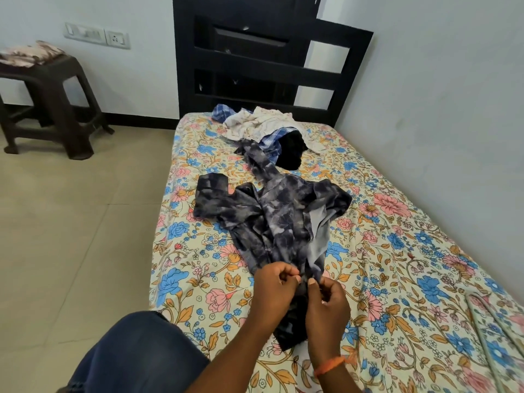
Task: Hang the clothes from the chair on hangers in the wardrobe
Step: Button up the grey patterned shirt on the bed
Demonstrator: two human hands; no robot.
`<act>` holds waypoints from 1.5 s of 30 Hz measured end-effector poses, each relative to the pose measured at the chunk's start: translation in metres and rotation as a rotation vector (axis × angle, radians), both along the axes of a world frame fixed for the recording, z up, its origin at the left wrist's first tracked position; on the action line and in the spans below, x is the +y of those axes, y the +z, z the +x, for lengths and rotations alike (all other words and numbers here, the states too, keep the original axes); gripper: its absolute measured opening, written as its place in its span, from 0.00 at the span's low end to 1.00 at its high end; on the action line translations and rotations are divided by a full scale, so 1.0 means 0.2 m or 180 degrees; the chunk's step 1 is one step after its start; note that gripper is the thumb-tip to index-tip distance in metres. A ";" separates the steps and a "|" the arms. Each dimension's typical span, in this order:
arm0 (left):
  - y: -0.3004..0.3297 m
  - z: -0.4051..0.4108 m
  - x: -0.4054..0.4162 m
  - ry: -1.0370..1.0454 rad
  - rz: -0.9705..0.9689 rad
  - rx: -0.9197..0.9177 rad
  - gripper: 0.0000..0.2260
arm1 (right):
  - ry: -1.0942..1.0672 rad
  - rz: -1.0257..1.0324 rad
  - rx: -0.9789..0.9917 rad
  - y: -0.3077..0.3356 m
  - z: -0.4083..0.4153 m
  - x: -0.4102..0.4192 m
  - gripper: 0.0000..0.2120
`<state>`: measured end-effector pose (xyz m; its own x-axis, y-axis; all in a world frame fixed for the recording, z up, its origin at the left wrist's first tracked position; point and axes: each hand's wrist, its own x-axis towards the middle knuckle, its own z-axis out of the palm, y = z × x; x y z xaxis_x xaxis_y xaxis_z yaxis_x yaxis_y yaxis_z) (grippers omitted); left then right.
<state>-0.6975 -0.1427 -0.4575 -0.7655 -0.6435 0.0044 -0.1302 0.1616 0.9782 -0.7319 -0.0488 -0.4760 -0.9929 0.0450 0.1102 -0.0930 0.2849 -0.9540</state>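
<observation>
Fingers (295,275) of left hand (273,290) and right hand (326,303) curled, pinching near end of dark patterned shirt (278,219) at lower centre. Laid lengthwise on floral bed (397,279), long axis running toward clothes pile (263,129) at upper centre.

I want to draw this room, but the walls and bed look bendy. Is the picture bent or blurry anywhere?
In the head view, the wide lens bends straight lines, so the headboard leans and the bed flares out. The light is soft and even, with no hard shadows or glare. The shirt looks sharp; the bottom right corner is smeared, and both hands, left hand and right hand, look slightly soft.
</observation>
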 end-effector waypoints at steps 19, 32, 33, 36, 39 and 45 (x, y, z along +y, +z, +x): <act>-0.01 0.00 -0.02 -0.0146 0.0289 0.0168 0.08 | 0.0341 -0.0139 -0.0032 0.03 0.01 0.01 0.07; 0.00 0.00 -0.04 -0.0126 0.0053 0.0088 0.11 | 0.1069 -0.0518 -0.0597 0.10 -0.10 0.10 0.06; 0.00 0.00 -0.04 -0.0136 0.0041 0.0085 0.11 | 0.1117 -0.0483 -0.0598 0.11 -0.11 0.10 0.06; 0.01 0.00 -0.03 -0.0155 -0.0002 0.0047 0.11 | 0.1256 -0.0486 -0.0617 0.12 -0.12 0.11 0.04; 0.01 0.01 -0.03 -0.0142 0.0001 0.0000 0.11 | 0.1285 -0.0467 -0.0643 0.11 -0.12 0.10 0.03; 0.04 0.02 -0.02 -0.0068 0.0082 -0.0038 0.13 | 0.1099 -0.0145 -0.0449 0.08 -0.10 0.07 0.04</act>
